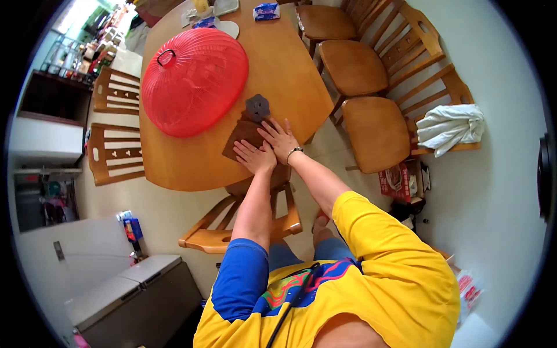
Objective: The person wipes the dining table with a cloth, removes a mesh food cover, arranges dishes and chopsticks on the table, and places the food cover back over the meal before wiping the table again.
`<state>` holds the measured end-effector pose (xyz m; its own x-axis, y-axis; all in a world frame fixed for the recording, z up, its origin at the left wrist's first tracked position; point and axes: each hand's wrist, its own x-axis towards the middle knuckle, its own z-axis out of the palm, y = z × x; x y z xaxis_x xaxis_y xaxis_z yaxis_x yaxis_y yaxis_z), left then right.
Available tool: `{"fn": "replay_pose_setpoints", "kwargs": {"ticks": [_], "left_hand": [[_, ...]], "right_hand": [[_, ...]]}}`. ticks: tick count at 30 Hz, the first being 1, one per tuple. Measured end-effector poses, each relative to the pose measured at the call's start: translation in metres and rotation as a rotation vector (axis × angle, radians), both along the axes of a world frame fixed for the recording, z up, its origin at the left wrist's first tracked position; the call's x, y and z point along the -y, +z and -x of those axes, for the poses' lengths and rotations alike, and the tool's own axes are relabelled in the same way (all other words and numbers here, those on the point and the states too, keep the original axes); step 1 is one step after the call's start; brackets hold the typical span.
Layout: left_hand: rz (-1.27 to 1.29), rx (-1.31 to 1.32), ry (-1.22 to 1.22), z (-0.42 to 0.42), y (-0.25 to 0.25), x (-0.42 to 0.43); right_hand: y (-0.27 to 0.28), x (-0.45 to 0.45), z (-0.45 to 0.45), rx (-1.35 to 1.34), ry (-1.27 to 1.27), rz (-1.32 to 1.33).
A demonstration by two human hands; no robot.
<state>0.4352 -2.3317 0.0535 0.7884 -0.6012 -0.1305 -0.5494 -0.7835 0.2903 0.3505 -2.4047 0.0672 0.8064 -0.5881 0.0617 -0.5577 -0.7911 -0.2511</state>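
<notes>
A brown cloth [246, 133] with a jagged edge lies near the front edge of the wooden table [290, 72]. Flat on its lower part rests my left hand [256, 158], fingers stretched out. My right hand [280, 142], with a beaded bracelet at the wrist, lies beside it on the cloth's right side, its fingers spread. The two hands touch or nearly touch near the wrists. Just beyond the cloth, touching its top edge, is a dark grey flower-shaped piece [257, 108]; I cannot make out what it is.
A red mesh food cover [197, 81] stands on the table's left side. Tissue packs [267, 11] and a white plate [228, 28] are at the far end. Wooden chairs [376, 133] line the right, one with a white cloth [451, 127]. Another chair [243, 232] is tucked before me.
</notes>
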Motion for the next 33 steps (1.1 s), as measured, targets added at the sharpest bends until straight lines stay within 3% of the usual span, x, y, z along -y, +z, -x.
{"fn": "replay_pose_setpoints", "kwargs": {"ticks": [6, 11, 13, 14, 16, 18, 20, 21, 22, 24, 25, 26, 28, 31, 33], "left_hand": [[-0.173, -0.095, 0.125, 0.058, 0.008, 0.032], [-0.153, -0.130, 0.129, 0.040, 0.060, 0.050], [0.080, -0.116, 0.202, 0.029, 0.086, 0.057], [0.078, -0.128, 0.202, 0.020, 0.076, 0.062], [0.468, -0.121, 0.084, -0.005, 0.049, 0.085], [0.554, -0.152, 0.097, -0.026, 0.028, 0.103], [0.652, -0.510, 0.031, -0.050, 0.008, 0.112], [0.763, -0.390, 0.037, -0.049, 0.003, 0.112], [0.763, -0.394, 0.043, -0.052, 0.004, 0.106], [0.775, -0.061, 0.097, -0.064, 0.008, 0.092], [0.798, -0.216, 0.116, -0.069, 0.021, 0.079], [0.723, -0.182, 0.163, -0.075, 0.021, 0.070], [0.843, -0.301, 0.215, -0.096, -0.006, 0.055], [0.858, -0.378, 0.263, -0.102, 0.013, 0.038], [0.800, -0.269, 0.315, -0.095, 0.031, 0.037]], "right_hand": [[-0.004, 0.032, 0.052, -0.017, 0.091, -0.050], [0.013, 0.046, 0.055, -0.132, 0.132, -0.047], [0.003, 0.047, 0.052, -0.170, 0.111, -0.073], [0.005, 0.046, 0.053, -0.182, 0.111, -0.075], [0.014, 0.050, 0.051, -0.182, 0.122, -0.054], [0.019, 0.053, 0.051, -0.214, 0.111, -0.087], [0.024, 0.056, 0.049, -0.211, 0.143, -0.138], [0.024, 0.058, 0.050, -0.170, 0.160, -0.126], [0.024, 0.061, 0.050, -0.176, 0.164, -0.127], [0.025, 0.070, 0.046, -0.233, 0.183, -0.091], [0.026, 0.074, 0.044, -0.234, 0.183, -0.093], [0.027, 0.078, 0.042, -0.229, 0.192, -0.077], [0.027, 0.086, 0.036, -0.231, 0.205, -0.066], [0.030, 0.102, 0.030, -0.210, 0.247, -0.065], [0.029, 0.114, 0.028, -0.183, 0.278, -0.078]]}}
